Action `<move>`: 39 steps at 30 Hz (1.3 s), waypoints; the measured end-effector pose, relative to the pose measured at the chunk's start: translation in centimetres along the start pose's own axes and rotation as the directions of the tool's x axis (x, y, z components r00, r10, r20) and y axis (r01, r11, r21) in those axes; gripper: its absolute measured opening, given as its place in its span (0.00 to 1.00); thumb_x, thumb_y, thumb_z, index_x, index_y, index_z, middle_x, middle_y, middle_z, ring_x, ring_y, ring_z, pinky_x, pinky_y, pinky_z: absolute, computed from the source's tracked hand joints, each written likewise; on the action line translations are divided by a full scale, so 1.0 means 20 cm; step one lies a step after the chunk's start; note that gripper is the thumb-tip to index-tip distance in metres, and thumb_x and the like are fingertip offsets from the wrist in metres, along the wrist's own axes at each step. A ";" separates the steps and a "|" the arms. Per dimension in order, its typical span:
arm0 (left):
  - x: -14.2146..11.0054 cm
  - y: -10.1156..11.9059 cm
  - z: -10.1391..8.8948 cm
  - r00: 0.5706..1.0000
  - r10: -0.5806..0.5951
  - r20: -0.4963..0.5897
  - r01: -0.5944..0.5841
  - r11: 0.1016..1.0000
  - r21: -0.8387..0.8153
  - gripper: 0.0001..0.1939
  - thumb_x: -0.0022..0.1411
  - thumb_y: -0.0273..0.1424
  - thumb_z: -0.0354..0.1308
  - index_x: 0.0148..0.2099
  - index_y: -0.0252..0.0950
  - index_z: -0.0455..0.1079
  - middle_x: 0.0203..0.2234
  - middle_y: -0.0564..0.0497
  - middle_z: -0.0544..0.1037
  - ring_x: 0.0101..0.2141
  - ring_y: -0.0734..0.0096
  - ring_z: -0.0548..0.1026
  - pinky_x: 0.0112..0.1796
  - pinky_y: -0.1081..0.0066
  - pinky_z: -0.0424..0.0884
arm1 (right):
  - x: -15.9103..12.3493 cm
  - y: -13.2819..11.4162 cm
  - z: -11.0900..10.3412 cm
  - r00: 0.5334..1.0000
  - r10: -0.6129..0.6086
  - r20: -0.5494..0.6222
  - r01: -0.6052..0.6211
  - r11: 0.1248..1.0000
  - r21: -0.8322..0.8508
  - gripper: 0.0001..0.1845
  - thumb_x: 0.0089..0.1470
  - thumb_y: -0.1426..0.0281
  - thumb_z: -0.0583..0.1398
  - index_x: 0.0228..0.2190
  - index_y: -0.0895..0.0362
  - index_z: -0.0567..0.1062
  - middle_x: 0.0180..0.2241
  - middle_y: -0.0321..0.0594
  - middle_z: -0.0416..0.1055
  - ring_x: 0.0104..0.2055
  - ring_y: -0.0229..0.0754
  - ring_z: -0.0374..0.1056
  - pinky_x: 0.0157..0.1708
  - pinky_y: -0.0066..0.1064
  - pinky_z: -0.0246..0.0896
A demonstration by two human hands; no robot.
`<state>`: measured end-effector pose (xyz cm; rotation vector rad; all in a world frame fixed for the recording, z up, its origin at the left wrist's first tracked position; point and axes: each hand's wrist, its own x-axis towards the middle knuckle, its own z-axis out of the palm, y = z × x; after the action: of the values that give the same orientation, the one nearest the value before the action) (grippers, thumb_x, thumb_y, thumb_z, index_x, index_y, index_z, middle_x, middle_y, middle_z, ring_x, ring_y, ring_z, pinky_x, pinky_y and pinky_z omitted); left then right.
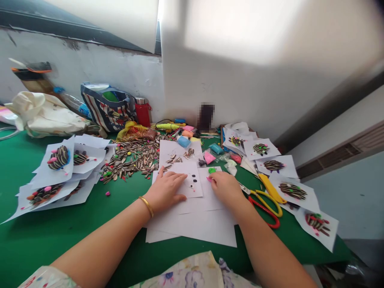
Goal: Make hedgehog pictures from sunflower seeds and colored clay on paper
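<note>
My left hand lies flat with fingers spread on a small white paper card. Dark dots and a tiny pink spot show on the card beside the fingertips. To its right, my right hand has its thumb and fingers pinched on a bit of pink clay. A round green piece of clay sits just above those fingers on another white sheet. Larger white sheets lie under both hands. Several loose sunflower seeds rest on paper beyond the left hand.
A big heap of sunflower seeds spreads at the back left. Finished seed-and-clay cards lie in a left stack and a right row. Scissors and a yellow cutter lie by my right arm. Clay packs stand behind.
</note>
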<state>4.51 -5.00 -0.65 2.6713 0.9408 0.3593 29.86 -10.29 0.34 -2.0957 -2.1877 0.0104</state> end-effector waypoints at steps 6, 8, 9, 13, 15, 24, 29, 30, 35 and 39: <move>0.00 -0.04 -0.01 0.999 0.022 0.040 -0.019 0.997 -0.075 0.33 0.59 0.38 0.63 0.65 0.43 0.59 0.57 0.43 0.71 0.59 0.54 0.64 0.63 0.43 0.32 | 0.01 0.03 0.00 0.998 0.039 0.056 -0.036 0.998 -0.045 0.13 0.62 0.71 0.53 0.39 0.54 0.77 0.40 0.44 0.75 0.44 0.46 0.68 0.38 0.32 0.53; 0.00 -0.04 -0.01 0.999 0.017 0.039 -0.014 0.997 -0.080 0.33 0.59 0.37 0.63 0.65 0.43 0.59 0.57 0.43 0.70 0.60 0.53 0.64 0.63 0.43 0.33 | 0.00 0.02 -0.01 0.996 0.052 0.067 -0.050 0.998 -0.025 0.12 0.62 0.70 0.53 0.38 0.55 0.77 0.39 0.44 0.75 0.43 0.45 0.68 0.36 0.32 0.53; 0.00 -0.04 -0.01 0.999 0.016 0.038 -0.012 0.997 -0.080 0.33 0.59 0.38 0.63 0.64 0.43 0.59 0.57 0.43 0.70 0.60 0.53 0.64 0.63 0.43 0.33 | -0.01 0.01 -0.01 0.996 0.057 0.066 -0.057 0.998 -0.001 0.11 0.62 0.70 0.53 0.37 0.56 0.77 0.38 0.43 0.75 0.42 0.44 0.69 0.36 0.31 0.53; 0.00 -0.03 -0.01 1.000 0.005 0.023 -0.004 0.998 -0.069 0.33 0.58 0.39 0.64 0.64 0.43 0.60 0.56 0.44 0.72 0.58 0.53 0.65 0.63 0.43 0.32 | -0.04 -0.06 -0.02 0.998 0.028 0.056 -0.041 0.971 0.234 0.08 0.59 0.70 0.56 0.37 0.54 0.75 0.36 0.38 0.75 0.37 0.39 0.68 0.33 0.28 0.52; 0.00 -0.03 -0.01 1.000 -0.001 0.015 0.002 0.998 -0.060 0.33 0.58 0.39 0.64 0.64 0.44 0.60 0.56 0.44 0.72 0.58 0.53 0.66 0.63 0.43 0.33 | -0.05 -0.11 -0.02 0.997 0.004 0.081 -0.031 0.942 0.334 0.07 0.59 0.69 0.56 0.36 0.52 0.75 0.34 0.35 0.75 0.34 0.37 0.68 0.31 0.27 0.51; 0.01 -0.01 -0.02 1.000 0.001 0.008 -0.001 1.000 -0.029 0.34 0.57 0.39 0.64 0.64 0.44 0.60 0.55 0.46 0.73 0.57 0.53 0.67 0.64 0.45 0.36 | -0.07 -0.17 0.03 0.992 -0.002 0.129 -0.048 0.920 0.388 0.04 0.55 0.71 0.57 0.31 0.53 0.73 0.30 0.34 0.75 0.29 0.36 0.65 0.28 0.26 0.48; 0.01 0.00 -0.02 1.000 0.000 0.012 0.001 1.000 -0.023 0.33 0.58 0.39 0.64 0.64 0.44 0.60 0.55 0.45 0.73 0.57 0.53 0.67 0.63 0.44 0.36 | -0.06 -0.17 0.04 0.994 -0.019 0.105 -0.024 0.917 0.397 0.05 0.54 0.72 0.56 0.31 0.53 0.73 0.31 0.34 0.75 0.31 0.36 0.66 0.29 0.26 0.49; 0.00 0.00 -0.02 1.000 0.000 0.010 0.000 1.000 -0.023 0.33 0.58 0.39 0.64 0.64 0.44 0.60 0.55 0.45 0.73 0.57 0.53 0.67 0.63 0.44 0.36 | -0.06 -0.17 0.04 0.994 -0.018 0.107 -0.025 0.919 0.393 0.05 0.54 0.73 0.56 0.31 0.53 0.73 0.30 0.34 0.75 0.30 0.36 0.66 0.29 0.26 0.49; 0.00 -0.01 -0.01 1.000 0.007 0.000 -0.007 1.000 -0.024 0.33 0.58 0.40 0.63 0.64 0.43 0.60 0.55 0.45 0.73 0.57 0.54 0.67 0.63 0.45 0.35 | -0.06 -0.18 0.04 0.993 -0.018 0.116 -0.027 0.926 0.377 0.06 0.54 0.73 0.56 0.31 0.54 0.74 0.30 0.34 0.75 0.30 0.36 0.65 0.29 0.26 0.49; 0.00 -0.01 -0.01 1.000 0.005 0.009 -0.005 1.000 -0.024 0.33 0.58 0.40 0.63 0.64 0.44 0.60 0.55 0.45 0.73 0.57 0.53 0.67 0.63 0.44 0.35 | -0.06 -0.19 0.05 0.995 -0.025 0.101 -0.010 0.942 0.334 0.06 0.54 0.73 0.57 0.31 0.54 0.74 0.31 0.35 0.75 0.31 0.37 0.66 0.30 0.27 0.48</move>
<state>4.30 -4.76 -0.53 2.6521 0.9218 0.3575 26.07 -11.54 -0.36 -1.9338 -2.0698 0.4671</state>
